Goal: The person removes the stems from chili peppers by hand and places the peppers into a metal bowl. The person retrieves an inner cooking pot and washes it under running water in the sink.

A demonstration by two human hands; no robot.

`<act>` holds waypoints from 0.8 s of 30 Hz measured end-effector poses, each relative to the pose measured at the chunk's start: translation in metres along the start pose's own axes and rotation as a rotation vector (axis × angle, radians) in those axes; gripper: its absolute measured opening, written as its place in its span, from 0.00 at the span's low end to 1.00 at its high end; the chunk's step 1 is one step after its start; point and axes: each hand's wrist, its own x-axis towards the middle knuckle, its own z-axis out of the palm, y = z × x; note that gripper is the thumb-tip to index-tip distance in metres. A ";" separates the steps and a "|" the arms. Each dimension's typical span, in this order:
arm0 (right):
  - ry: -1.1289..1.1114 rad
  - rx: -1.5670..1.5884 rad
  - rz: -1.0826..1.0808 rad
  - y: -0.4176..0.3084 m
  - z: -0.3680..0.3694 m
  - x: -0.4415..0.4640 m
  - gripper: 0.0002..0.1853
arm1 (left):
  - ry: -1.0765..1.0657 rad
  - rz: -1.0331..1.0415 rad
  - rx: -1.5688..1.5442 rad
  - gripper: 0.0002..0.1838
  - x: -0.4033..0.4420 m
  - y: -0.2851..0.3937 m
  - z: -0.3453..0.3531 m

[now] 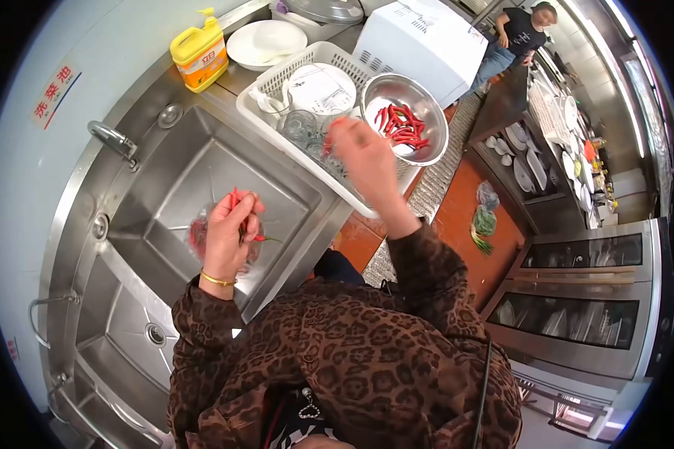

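My left hand (pixel 228 233) is closed around several red chili peppers (pixel 235 199) above a sink basin, with a green stem poking out to the right. Beneath it in the basin is a clear plastic bag (pixel 198 233) with more red chilies inside, partly hidden by the hand. My right hand (pixel 363 157) is raised over the white basket, just left of a steel bowl (pixel 439 135). Its fingers are curled together and a little blurred; a spot of red shows beside them, but what they hold is unclear. Red chilies (pixel 404 129) lie in the bowl.
The white plastic basket (pixel 258 120) holds plates and glasses (pixel 299 126) beside the sink (pixel 240 165). A yellow detergent jug (pixel 200 56) and white plates (pixel 266 41) stand behind. Green vegetables (pixel 484 222) lie on the red floor. A person (pixel 523 34) is in the background.
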 end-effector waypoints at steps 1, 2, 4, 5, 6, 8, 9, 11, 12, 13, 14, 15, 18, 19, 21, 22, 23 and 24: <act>0.090 -0.197 -0.033 -0.004 -0.022 0.013 0.12 | -0.005 -0.002 -0.002 0.04 0.003 0.000 -0.003; 0.175 -0.394 -0.066 -0.005 -0.045 0.026 0.14 | -0.037 -0.023 -0.105 0.04 0.007 -0.004 -0.008; 0.202 -0.578 -0.172 0.015 -0.074 0.055 0.13 | -0.084 -0.063 -0.312 0.04 0.013 -0.013 -0.019; 0.236 -0.755 -0.279 0.029 -0.083 0.067 0.13 | -0.106 -0.084 -0.412 0.05 0.015 -0.016 -0.022; 0.266 -0.891 -0.287 0.040 -0.087 0.078 0.13 | -0.098 -0.085 -0.413 0.05 0.016 -0.018 -0.024; 0.279 -1.024 -0.299 0.049 -0.093 0.083 0.13 | -0.102 -0.100 -0.512 0.05 0.018 -0.020 -0.025; 0.278 -0.877 -0.272 0.046 -0.093 0.084 0.13 | -0.100 -0.097 -0.564 0.05 0.021 -0.021 -0.026; 0.110 -0.433 -0.090 0.033 -0.077 0.076 0.14 | -0.120 -0.089 -0.656 0.05 0.027 -0.025 -0.036; -0.050 -0.145 0.080 0.024 -0.064 0.060 0.16 | -0.144 -0.092 -0.694 0.05 0.029 -0.029 -0.042; -0.103 -0.127 0.095 0.023 -0.042 0.045 0.16 | -0.090 -0.070 -0.692 0.05 0.026 -0.028 -0.042; -0.310 -0.141 0.133 0.019 -0.016 0.029 0.15 | -0.065 -0.036 -0.667 0.05 0.028 -0.027 -0.039; -0.508 -0.159 0.161 0.016 0.007 0.014 0.15 | -0.053 -0.003 -0.642 0.05 0.028 -0.025 -0.038; -0.731 -0.208 0.150 0.019 0.060 -0.033 0.13 | 0.005 0.047 -0.605 0.05 0.023 -0.023 -0.040; -0.804 -0.184 0.154 0.026 0.071 -0.042 0.13 | 0.022 0.057 -0.589 0.05 0.020 -0.023 -0.041; -0.887 -0.161 0.157 0.034 0.084 -0.050 0.13 | 0.046 0.072 -0.575 0.05 0.015 -0.022 -0.047; -0.924 -0.146 0.157 0.036 0.087 -0.054 0.12 | 0.072 0.085 -0.559 0.05 0.012 -0.022 -0.051; -0.958 -0.131 0.156 0.038 0.090 -0.056 0.12 | 0.096 0.097 -0.542 0.05 0.010 -0.022 -0.054; -0.991 -0.117 0.158 0.039 0.092 -0.058 0.11 | 0.119 0.106 -0.526 0.05 0.008 -0.022 -0.058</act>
